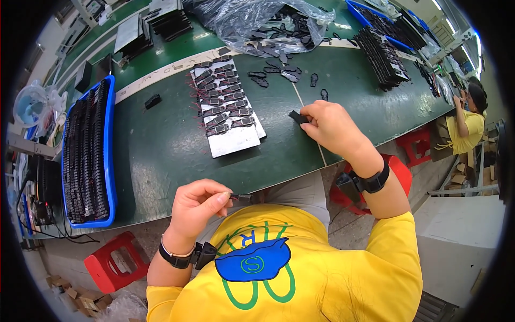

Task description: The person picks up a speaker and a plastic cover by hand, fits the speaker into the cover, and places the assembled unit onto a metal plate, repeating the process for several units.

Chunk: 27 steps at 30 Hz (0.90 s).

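Observation:
In front of my body, my left hand (194, 208) pinches a small dark part with thin red wires (242, 198) between thumb and fingertips. My right hand (333, 126) is closed on a flat black plastic piece (296, 117) above the green table. Between the hands, farther back, a white board (234, 143) carries rows of small black-and-grey parts (219, 92), with red wires sticking out along their left side. Loose black pieces (289, 76) are scattered beyond my right hand. One more dark part (153, 101) lies alone left of the board.
A blue tray (111, 161) packed with rows of black parts stands at the left. A clear plastic bag (225, 24) spills black pieces at the back. Stacked boards (381, 61) stand at the right. Red stools (115, 262) sit below the table. A person in yellow (472, 126) works far right.

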Available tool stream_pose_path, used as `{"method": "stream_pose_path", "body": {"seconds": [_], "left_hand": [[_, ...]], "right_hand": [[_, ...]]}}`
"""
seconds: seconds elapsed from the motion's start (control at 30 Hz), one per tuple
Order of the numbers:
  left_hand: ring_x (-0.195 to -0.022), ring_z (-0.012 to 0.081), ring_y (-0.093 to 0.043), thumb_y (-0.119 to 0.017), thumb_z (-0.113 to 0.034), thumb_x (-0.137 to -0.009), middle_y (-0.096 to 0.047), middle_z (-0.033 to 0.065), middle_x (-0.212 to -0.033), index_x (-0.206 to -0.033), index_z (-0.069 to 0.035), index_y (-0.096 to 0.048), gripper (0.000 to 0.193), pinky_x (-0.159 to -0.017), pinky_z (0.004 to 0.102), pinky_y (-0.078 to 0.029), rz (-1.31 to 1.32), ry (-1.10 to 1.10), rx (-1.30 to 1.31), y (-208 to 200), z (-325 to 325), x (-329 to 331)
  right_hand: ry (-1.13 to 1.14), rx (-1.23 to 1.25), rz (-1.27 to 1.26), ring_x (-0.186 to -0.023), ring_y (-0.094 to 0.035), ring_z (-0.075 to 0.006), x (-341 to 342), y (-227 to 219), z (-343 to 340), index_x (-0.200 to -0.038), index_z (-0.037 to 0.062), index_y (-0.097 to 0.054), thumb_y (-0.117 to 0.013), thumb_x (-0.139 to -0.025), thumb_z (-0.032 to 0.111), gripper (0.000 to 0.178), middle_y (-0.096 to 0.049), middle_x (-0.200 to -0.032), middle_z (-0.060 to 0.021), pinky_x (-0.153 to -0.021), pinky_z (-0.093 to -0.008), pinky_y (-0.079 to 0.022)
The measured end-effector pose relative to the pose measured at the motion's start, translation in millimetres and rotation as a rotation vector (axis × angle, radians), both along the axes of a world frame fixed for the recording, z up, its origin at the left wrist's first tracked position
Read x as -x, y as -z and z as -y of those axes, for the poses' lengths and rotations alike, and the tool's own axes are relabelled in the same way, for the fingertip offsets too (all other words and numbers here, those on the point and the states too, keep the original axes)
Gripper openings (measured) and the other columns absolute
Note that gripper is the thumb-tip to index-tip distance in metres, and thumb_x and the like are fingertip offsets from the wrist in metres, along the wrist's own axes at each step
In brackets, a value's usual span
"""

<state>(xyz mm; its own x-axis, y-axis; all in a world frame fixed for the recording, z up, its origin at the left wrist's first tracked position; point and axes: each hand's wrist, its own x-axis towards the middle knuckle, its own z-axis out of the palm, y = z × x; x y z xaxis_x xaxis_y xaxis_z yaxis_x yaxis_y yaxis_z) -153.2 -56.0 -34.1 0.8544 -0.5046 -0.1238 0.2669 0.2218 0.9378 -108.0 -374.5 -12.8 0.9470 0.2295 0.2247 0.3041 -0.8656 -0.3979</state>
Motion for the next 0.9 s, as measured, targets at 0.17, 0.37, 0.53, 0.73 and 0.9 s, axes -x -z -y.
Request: {"method": "stream_pose_path", "body": {"seconds": [0.17, 0.37, 0.53, 0.73, 0.9], "left_hand": [[-0.059, 0.0079, -0.059, -0.062, -0.007, -0.088, -0.066, 0.0062, -0.074, -0.091, 0.001, -0.066, 0.01, -0.054, 0.0208, -0.048, -0.118, -0.046, -0.092, -7.2, 5.3, 0.3], [-0.055, 0.0105, -0.06, -0.063, -0.008, -0.087, -0.066, 0.0096, -0.073, -0.089, 0.002, -0.065, 0.01, -0.049, 0.0212, -0.048, -0.179, -0.102, -0.117, -14.9, 8.6, 6.3], [-0.056, 0.0105, -0.061, -0.062, -0.008, -0.088, -0.067, 0.0093, -0.072, -0.09, 0.002, -0.066, 0.011, -0.05, 0.0211, -0.049, -0.208, -0.107, -0.058, -9.2, 4.2, 15.1], [-0.057, 0.0108, -0.062, -0.062, -0.009, -0.089, -0.067, 0.0097, -0.073, -0.092, 0.003, -0.066, 0.013, -0.052, 0.0211, -0.05, -0.22, -0.071, -0.079, -5.3, 8.3, 19.7], [-0.061, 0.0085, -0.061, -0.061, -0.014, -0.091, -0.067, 0.0065, -0.075, -0.094, 0.001, -0.067, 0.016, -0.054, 0.0209, -0.05, -0.23, -0.038, -0.057, -0.9, 13.5, 22.2]], "right_hand": [[-0.024, 0.316, -0.096, -0.07, -0.061, -0.0291, -14.4, -6.9, -5.9, -0.085, -0.0008, -0.065, -0.066, -0.069, 0.007, 0.017, -0.061, -0.077, -0.0154, -0.067, -0.0377, -0.05], [0.086, 0.332, -0.04, -0.067, -0.06, -0.027, -8.8, -2.8, -22.6, -0.087, -0.0022, -0.063, -0.064, -0.068, 0.005, 0.021, -0.06, -0.077, -0.0144, -0.065, -0.0349, -0.049], [0.002, -0.572, -0.127, -0.062, -0.056, -0.0178, 38.0, -0.8, -38.3, -0.091, -0.0027, -0.062, -0.063, -0.069, -0.001, 0.022, -0.057, -0.079, -0.0104, -0.061, -0.027, -0.046], [-0.366, -0.539, 0.046, -0.066, -0.056, -0.0172, 84.1, -10.6, -86.0, -0.093, -0.0006, -0.063, -0.07, -0.066, -0.005, 0.029, -0.058, -0.085, -0.0105, -0.057, -0.0258, -0.047], [-0.401, -0.301, 0.168, -0.069, -0.06, -0.0228, 89.5, -6.2, -91.9, -0.095, -0.001, -0.064, -0.073, -0.064, -0.004, 0.032, -0.059, -0.087, -0.013, -0.058, -0.0287, -0.05]]}}
